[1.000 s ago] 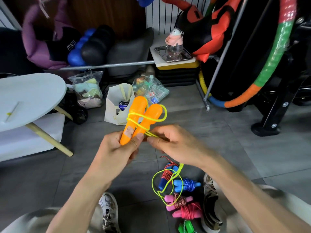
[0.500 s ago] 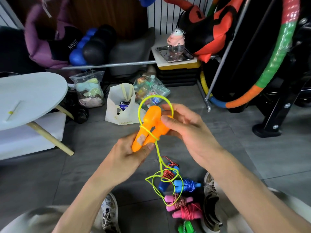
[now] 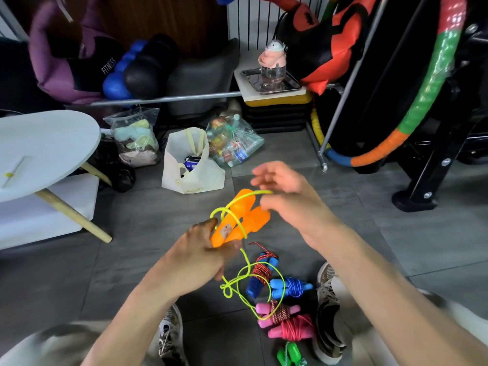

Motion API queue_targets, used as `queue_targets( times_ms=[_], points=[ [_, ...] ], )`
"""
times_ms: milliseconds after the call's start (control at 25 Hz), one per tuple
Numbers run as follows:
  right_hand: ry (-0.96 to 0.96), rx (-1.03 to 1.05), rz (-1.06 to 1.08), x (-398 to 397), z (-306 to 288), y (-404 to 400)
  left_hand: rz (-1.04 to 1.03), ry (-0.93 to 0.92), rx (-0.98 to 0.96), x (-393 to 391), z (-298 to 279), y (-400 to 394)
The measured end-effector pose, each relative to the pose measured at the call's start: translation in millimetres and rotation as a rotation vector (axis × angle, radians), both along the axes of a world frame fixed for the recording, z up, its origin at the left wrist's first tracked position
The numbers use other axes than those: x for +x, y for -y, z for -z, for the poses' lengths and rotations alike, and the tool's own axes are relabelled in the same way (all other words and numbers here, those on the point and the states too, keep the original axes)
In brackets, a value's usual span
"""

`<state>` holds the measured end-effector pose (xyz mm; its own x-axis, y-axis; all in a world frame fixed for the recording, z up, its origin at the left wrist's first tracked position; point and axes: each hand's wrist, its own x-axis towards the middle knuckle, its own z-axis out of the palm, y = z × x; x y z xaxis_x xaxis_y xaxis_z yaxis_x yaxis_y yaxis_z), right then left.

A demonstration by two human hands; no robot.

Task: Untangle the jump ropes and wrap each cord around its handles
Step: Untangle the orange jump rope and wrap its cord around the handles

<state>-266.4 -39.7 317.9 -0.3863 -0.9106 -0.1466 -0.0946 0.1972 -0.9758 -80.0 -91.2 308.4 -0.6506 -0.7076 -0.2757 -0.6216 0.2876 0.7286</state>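
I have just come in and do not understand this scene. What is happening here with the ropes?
A person is winding a yellow cord around a pair of orange handles. The left hand grips the handles at their lower end; the right hand leads the cord over the top. Much cord hangs loose. Other ropes lie wrapped on the floor.

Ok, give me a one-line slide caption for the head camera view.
Left hand grips paired orange handles while right hand loops yellow cord around them.
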Motion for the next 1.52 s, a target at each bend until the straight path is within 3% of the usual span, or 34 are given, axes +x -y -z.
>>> queue_targets(
  times_ms=[80, 200, 280, 440, 480, 600, 720, 800, 880, 960, 1040, 1120, 1200, 1320, 1520],
  points=[
    [-0.359, -0.018, -0.318, 6.4, -4.9, -5.8, 0.036, 0.07, -0.078, 1.3, 3.3, -1.2],
    [-0.78, 0.018, -0.368, 18.6, 7.5, -4.9, 0.156, 0.17, -0.255, 4.9, 13.9, -9.9],
    [-0.785, 0.016, -0.314, 23.6, 13.4, -2.4, 0.158, 0.152, -0.276, 2.6, 13.8, -13.6],
    [-0.47, -0.048, -0.045, 19.2, 7.3, -0.3, 0.108, 0.135, -0.236, -2.0, 10.9, -6.6],
    [-0.51, -0.07, -0.013, 22.1, 5.9, -0.7, 0.1, 0.159, -0.232, -3.5, 11.8, -6.4],
    [-0.879, -0.079, 0.01, 39.7, 10.6, -0.2, 0.08, 0.243, -0.211, -4.8, 18.6, -8.4],
    [-1.065, -0.14, -0.032, 50.2, 17.5, 3.0, 0.042, 0.254, -0.119, -2.9, 21.7, -2.8],
    [-1.23, -0.112, 0.005, 49.1, 17.0, 4.0, 0.014, 0.241, -0.051, -2.8, 21.8, -2.1],
    [-1.361, -0.006, -0.04, 48.1, 18.4, 1.2, -0.016, 0.281, -0.103, -1.1, 25.1, -3.1],
    [-1.227, 0.066, -0.197, 47.6, 16.3, -3.8, -0.065, 0.341, -0.233, 4.4, 28.7, -0.4],
    [-1.066, 0.009, -0.277, 46.4, 14.4, -9.2, -0.066, 0.342, -0.245, 10.7, 28.2, 4.8],
    [-0.994, -0.066, -0.268, 45.9, 14.0, -9.0, -0.012, 0.34, -0.263, 12.5, 25.7, 3.7],
    [-0.904, -0.003, -0.191, 44.1, 14.6, -4.8, 0.025, 0.354, -0.349, 10.5, 22.7, -2.0],
    [-1.007, 0.148, -0.129, 43.0, 22.0, -1.3, 0.015, 0.378, -0.451, 7.3, 18.8, -8.0],
    [-0.937, 0.064, -0.211, 33.6, 14.1, 1.2, -0.003, 0.374, -0.379, 3.2, 19.7, -6.6]
  ],
)
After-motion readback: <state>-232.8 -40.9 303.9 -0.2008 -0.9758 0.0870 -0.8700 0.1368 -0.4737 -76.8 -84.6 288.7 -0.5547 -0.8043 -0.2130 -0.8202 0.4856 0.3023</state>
